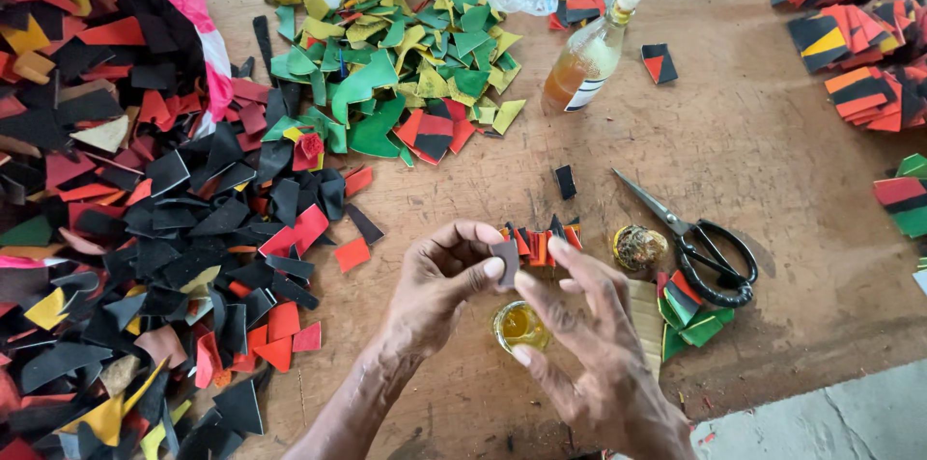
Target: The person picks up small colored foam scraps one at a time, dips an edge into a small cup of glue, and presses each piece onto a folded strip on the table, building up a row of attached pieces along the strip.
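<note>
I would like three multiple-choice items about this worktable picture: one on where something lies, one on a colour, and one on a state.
1. Where do the scissors lie?
A. right of the hands
B. inside the plastic bag
C. on the green pile

2. What colour are the scissors' handles?
A. red
B. black
C. yellow

3. How does the bottle of amber liquid stand?
A. lying flat and uncapped
B. upside down
C. upright and closed with a stopper

Answers:
1. A, because they rest on the bare wooden table to the right of the right hand.
2. B, because both finger loops are black.
3. C, because it stands on its base with a pale stopper in its neck, beside the green and yellow scraps.

The left hand pinches a small dark piece above a small cup of yellow liquid.
</note>
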